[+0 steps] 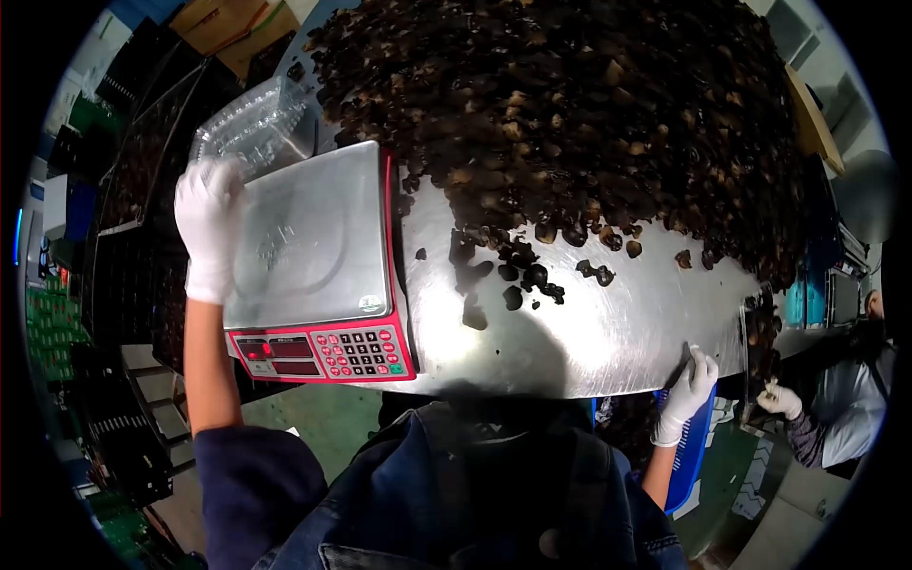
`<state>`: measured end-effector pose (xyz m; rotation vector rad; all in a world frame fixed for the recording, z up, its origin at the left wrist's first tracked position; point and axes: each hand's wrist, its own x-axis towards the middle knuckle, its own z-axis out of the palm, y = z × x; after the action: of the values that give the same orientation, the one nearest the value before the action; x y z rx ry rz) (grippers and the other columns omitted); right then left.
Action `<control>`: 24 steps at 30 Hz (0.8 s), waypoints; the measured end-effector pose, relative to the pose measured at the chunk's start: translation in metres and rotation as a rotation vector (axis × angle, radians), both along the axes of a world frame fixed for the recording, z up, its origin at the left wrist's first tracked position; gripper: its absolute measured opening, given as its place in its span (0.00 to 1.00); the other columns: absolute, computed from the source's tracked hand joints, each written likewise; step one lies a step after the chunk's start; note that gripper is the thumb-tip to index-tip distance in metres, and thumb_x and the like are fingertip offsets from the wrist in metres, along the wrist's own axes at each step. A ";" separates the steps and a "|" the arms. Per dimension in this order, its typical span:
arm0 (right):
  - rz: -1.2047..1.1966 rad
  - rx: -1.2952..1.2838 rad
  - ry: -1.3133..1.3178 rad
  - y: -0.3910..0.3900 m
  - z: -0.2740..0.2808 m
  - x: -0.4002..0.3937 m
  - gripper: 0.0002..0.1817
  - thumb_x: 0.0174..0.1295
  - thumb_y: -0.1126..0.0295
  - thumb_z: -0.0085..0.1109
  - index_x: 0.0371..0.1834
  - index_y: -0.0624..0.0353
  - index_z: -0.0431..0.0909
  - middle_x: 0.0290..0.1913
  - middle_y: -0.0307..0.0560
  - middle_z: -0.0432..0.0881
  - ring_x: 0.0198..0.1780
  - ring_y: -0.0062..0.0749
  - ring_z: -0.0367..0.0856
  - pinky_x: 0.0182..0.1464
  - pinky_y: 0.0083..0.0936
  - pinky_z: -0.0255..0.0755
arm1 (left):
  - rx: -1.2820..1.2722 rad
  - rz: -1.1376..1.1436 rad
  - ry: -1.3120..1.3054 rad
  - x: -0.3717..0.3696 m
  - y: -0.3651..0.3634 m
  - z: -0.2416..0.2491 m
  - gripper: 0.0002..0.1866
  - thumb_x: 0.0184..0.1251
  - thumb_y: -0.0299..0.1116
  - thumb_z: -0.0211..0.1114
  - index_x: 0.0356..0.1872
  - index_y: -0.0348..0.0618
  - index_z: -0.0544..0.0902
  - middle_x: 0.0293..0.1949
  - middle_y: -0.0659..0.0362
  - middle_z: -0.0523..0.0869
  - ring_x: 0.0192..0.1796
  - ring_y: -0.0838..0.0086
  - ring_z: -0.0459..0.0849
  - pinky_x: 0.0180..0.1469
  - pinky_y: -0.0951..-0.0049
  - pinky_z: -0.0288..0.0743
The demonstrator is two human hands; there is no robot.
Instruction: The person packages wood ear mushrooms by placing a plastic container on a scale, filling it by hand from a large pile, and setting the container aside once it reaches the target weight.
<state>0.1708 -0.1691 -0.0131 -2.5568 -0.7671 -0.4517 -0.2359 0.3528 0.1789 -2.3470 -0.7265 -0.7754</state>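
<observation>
My left hand point(207, 204), in a white glove, is closed at the near edge of a clear plastic box point(258, 122) and seems to grip it; the fingertips are partly hidden. Beside this hand stands a red weighing scale point(321, 353) with a bare metal pan point(309, 237), a keypad and a display. My right hand point(692, 388), also gloved in white, rests at the table's front edge with loosely bent fingers and nothing visible in them. A big heap of dark, wet-looking wood ear mushrooms point(570, 114) covers the far part of the metal table point(627, 328).
Several loose mushroom pieces point(532, 275) lie before the heap. Below my right hand is a blue plastic basket point(692, 451). Another person's gloved hand point(781, 401) is at the far right. Black crates point(152, 152) stand on the left, under cardboard boxes point(223, 33).
</observation>
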 end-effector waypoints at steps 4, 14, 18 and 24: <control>0.338 0.300 0.139 0.109 0.040 -0.023 0.10 0.60 0.86 0.60 0.42 0.63 0.84 0.44 0.49 0.80 0.47 0.39 0.80 0.53 0.29 0.74 | -0.109 0.038 0.171 -0.010 -0.092 -0.028 0.22 0.45 0.25 0.70 0.47 0.47 0.81 0.35 0.58 0.75 0.39 0.62 0.77 0.43 0.62 0.71; 0.986 -0.247 -0.068 0.311 0.055 -0.144 0.33 0.56 0.44 0.69 0.63 0.46 0.77 0.70 0.48 0.70 0.76 0.48 0.58 0.75 0.58 0.47 | -1.047 -0.234 -0.115 0.063 -0.210 -0.036 0.37 0.51 0.24 0.74 0.66 0.36 0.72 0.58 0.45 0.80 0.60 0.49 0.78 0.64 0.56 0.71; 0.842 -0.288 -0.020 0.302 0.048 -0.119 0.21 0.57 0.55 0.67 0.52 0.49 0.81 0.65 0.48 0.75 0.75 0.48 0.61 0.76 0.56 0.46 | -1.266 -0.229 0.013 0.108 -0.231 -0.081 0.54 0.55 0.36 0.75 0.75 0.25 0.48 0.72 0.30 0.57 0.75 0.37 0.56 0.76 0.52 0.57; 0.628 -0.005 -0.028 0.191 0.044 -0.046 0.13 0.51 0.70 0.68 0.42 0.51 0.82 0.56 0.44 0.77 0.65 0.48 0.71 0.64 0.42 0.62 | -1.277 -0.172 -0.039 0.142 -0.240 -0.138 0.57 0.54 0.39 0.75 0.75 0.21 0.45 0.75 0.32 0.51 0.78 0.38 0.50 0.78 0.49 0.50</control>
<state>0.1250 0.0215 0.0311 -2.1517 -1.5014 -0.2731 -0.0936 0.1126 0.0404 -3.5490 -1.3025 -0.4349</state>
